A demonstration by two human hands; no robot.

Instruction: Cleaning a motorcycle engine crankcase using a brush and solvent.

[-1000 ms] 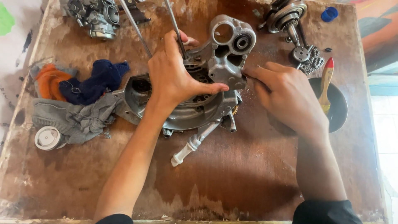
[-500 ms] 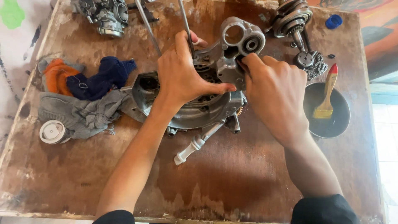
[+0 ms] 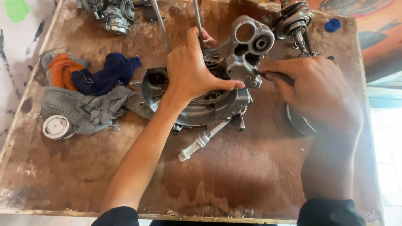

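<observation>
A grey metal engine casing (image 3: 201,100), round-bodied with a taller lug holding two bores at its upper right, lies at the centre of the frame on a worn wooden board (image 3: 234,180). The left hand (image 3: 190,71) is spread flat over its top, fingers wide, thumb stretched right against the lug, pressing rather than gripping. The right hand (image 3: 318,90), at centre right, is closed around a thin dark tool (image 3: 272,75) whose tip meets the lug. Three rags (image 3: 88,96), one orange, one navy and one grey, sit at the left beside one white cap (image 3: 55,126); one pale lever (image 3: 201,140) lies below the casing.
</observation>
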